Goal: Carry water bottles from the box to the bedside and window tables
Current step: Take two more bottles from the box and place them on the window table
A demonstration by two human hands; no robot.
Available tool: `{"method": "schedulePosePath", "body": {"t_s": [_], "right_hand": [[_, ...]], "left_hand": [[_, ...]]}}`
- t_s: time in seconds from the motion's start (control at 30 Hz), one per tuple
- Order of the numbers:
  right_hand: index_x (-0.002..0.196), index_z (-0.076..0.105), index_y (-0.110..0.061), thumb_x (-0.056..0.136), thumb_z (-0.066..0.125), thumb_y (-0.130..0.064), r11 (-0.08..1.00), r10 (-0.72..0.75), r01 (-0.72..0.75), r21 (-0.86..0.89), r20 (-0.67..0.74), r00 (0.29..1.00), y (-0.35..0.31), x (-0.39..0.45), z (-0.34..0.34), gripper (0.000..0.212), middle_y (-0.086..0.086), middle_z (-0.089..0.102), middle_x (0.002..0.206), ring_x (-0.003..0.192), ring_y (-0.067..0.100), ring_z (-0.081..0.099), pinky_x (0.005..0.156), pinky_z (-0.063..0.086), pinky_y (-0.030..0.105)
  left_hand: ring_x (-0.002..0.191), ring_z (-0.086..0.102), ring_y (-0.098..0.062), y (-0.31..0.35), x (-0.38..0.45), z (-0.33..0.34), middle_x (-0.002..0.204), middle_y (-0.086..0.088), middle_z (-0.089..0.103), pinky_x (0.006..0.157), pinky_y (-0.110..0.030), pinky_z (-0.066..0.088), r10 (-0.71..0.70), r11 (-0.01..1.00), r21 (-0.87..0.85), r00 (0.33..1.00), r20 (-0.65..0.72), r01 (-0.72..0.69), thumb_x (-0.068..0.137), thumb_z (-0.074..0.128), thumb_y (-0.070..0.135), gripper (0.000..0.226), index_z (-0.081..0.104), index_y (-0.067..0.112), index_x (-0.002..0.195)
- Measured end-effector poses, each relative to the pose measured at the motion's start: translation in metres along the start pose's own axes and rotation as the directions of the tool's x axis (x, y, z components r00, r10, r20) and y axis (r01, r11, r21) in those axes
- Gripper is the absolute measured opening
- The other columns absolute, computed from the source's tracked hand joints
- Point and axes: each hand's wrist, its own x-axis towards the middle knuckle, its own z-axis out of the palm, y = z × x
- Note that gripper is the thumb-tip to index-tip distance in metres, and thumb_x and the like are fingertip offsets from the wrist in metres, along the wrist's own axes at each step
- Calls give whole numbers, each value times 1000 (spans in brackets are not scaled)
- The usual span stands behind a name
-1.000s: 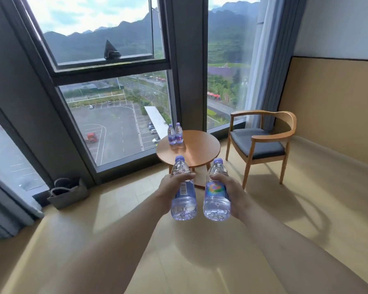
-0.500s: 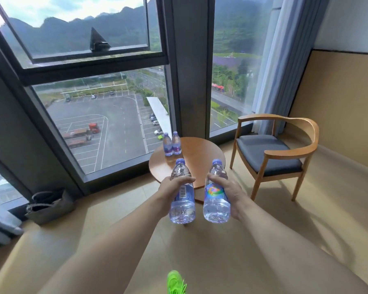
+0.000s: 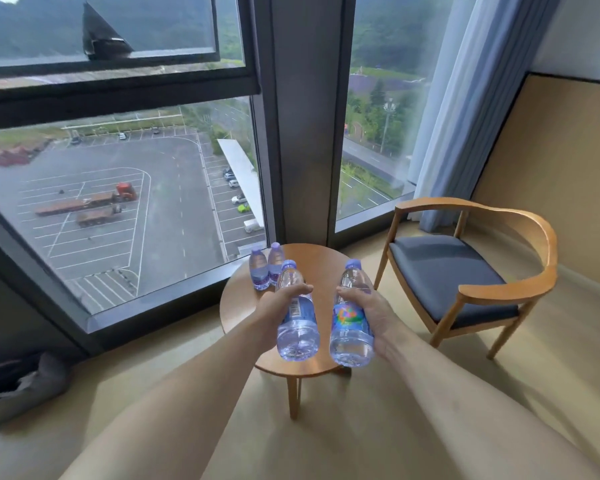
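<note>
Now both bottles (image 3: 298, 327) hang over the table's (image 3: 326, 268) near edge.

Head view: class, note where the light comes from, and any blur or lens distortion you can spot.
Head view: daylight enters through the window; the chair casts a shadow on the floor; window frames bow from the wide lens; the bag at the left edge is smeared; the held bottles are fairly sharp.

On the round table (image 3: 321, 261), at its far left edge: two bottles (image 3: 266, 268) side by side. Right of the table: chair (image 3: 465, 268). Behind: window (image 3: 118, 202). Far left: bag (image 3: 21, 386).
</note>
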Motion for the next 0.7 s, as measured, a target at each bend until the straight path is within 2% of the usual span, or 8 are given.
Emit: {"method": "schedulePosePath", "body": {"t_s": [0.07,0.13,0.23,0.37,0.43,0.53,0.63,0.7], "right_hand": [[105,71,-16,71,86,-12,1000,-3,4,-13,9,1000,-8,29,-2,36,20,73,93,77,35,74,68,60,45],[108,72,-18,66,87,-8,996,-33,32,-78,-12,999,-18,60,-6,45,23,74,102,88,41,74,79,61,54],[113,69,-16,69,81,-1,983,-51,46,-180,-21,998,-28,108,-14,48,22,73,107,97,42,73,92,58,58],[115,64,-11,77,78,-3,979,5,-12,-202,-33,999,-39,191,-28,42,21,70,105,97,39,71,94,57,56],[114,61,-8,82,82,-14,985,50,-55,-161,-36,998,-46,232,-35,39,21,69,104,92,36,71,86,61,47],[123,56,2,78,88,-26,972,120,-128,-197,-50,991,-59,286,-44,62,26,71,115,102,40,73,85,62,50],[128,54,1,67,95,-21,960,171,-183,-212,-74,983,-68,332,-54,77,23,71,120,104,43,72,95,55,60],[121,56,0,64,95,-15,950,184,-198,-243,-76,980,-73,360,-63,71,20,73,113,93,39,75,91,59,54]], "left_hand": [[106,70,-46,10,28,0,117,-30,70,92,-54,59,-20,1000,-12,1000,1,20,80,84,16,48,60,8,121],[106,69,-48,16,60,-1,118,-29,70,90,-54,58,-47,998,-29,999,12,48,80,83,17,49,63,6,123],[90,73,-38,21,109,2,103,-20,75,79,-47,62,-56,996,-64,998,6,57,79,80,19,46,66,8,121],[72,74,-27,24,188,11,86,-11,74,69,-38,62,-138,978,-158,990,-14,134,73,77,27,31,69,13,99],[78,74,-31,28,223,18,91,-13,75,77,-44,63,-193,974,-115,981,19,194,71,87,36,36,73,13,93],[97,71,-43,39,270,35,111,-24,72,94,-53,58,-216,976,19,976,34,216,66,95,42,72,66,2,119],[82,76,-35,48,313,49,100,-21,77,75,-44,63,-199,968,136,976,-84,209,62,95,40,82,55,3,123],[82,78,-33,50,341,53,96,-17,78,70,-39,64,-164,964,192,979,-120,185,66,93,33,72,52,3,118]]}}
